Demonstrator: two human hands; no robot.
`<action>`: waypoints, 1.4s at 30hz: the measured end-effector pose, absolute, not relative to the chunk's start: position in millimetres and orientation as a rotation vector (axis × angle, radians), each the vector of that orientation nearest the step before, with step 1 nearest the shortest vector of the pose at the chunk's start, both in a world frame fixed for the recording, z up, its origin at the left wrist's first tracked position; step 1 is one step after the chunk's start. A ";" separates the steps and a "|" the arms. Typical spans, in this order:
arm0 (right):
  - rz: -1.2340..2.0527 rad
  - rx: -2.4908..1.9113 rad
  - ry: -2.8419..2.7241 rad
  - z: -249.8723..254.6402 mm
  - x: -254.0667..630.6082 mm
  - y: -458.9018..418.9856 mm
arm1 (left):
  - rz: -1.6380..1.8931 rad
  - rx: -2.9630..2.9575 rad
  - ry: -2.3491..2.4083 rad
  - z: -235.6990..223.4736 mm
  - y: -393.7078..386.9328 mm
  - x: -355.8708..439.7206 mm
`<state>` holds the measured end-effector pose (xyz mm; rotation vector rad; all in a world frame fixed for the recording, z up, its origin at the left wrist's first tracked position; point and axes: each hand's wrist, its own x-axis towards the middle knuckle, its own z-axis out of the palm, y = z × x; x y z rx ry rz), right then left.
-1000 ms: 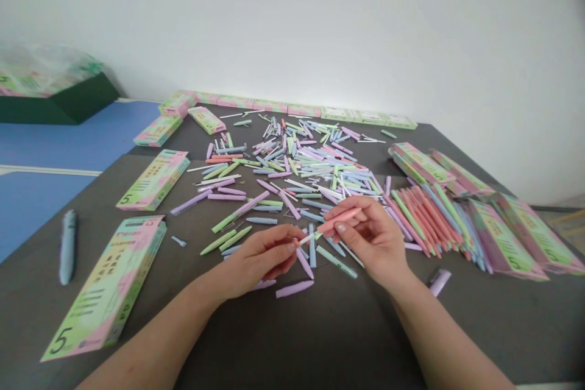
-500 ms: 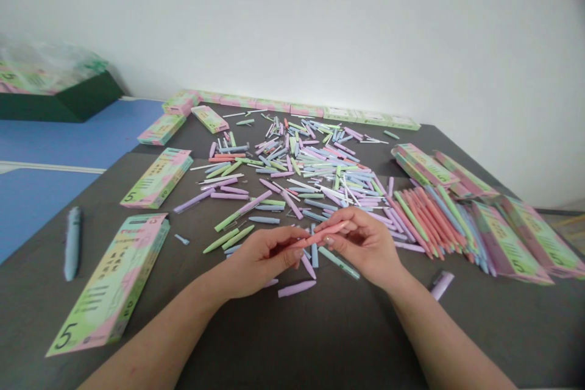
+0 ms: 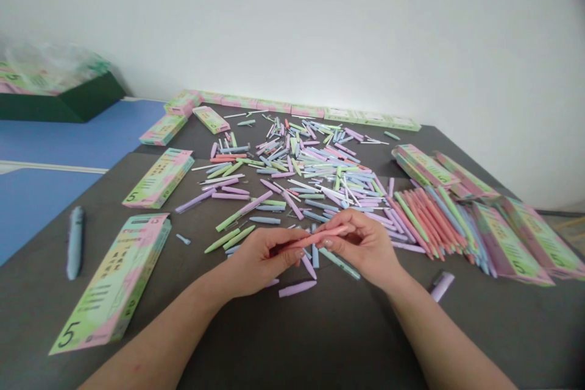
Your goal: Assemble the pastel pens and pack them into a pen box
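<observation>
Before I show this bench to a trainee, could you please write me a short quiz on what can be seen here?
1. What colour is the held pen, on which the left hand and the right hand both have a grip?
A) lilac
B) pink
C) green

2. True or false: the lone blue pen lies on the dark tabletop, to the left of the nearest carton.

3. Fill in the missing word: the row of coral pens lies to the ____ of the right hand.

Key: 1. B; 2. True; 3. right.
</observation>
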<state>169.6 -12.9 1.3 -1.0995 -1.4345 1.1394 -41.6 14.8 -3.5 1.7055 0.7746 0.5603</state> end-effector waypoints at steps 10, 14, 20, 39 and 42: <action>1.068 -1.166 -1.492 -1.8 171.2 -10.2 | 0.594 1.908 0.773 -1.7 14.5 -41.4; 1.168 -1.204 -1.479 -3.8 170.0 -9.8 | 0.629 2.021 0.760 -3.4 14.8 -41.4; 1.261 -1.285 -1.545 -7.4 168.1 -9.4 | 0.600 2.109 0.733 -4.8 13.2 -38.9; 0.996 -1.235 -1.729 4.6 188.0 -7.4 | 0.560 2.031 0.813 -3.2 17.8 -42.0; 1.024 -1.262 -1.794 0.1 186.9 -6.5 | 0.557 2.071 0.803 -4.7 16.5 -41.4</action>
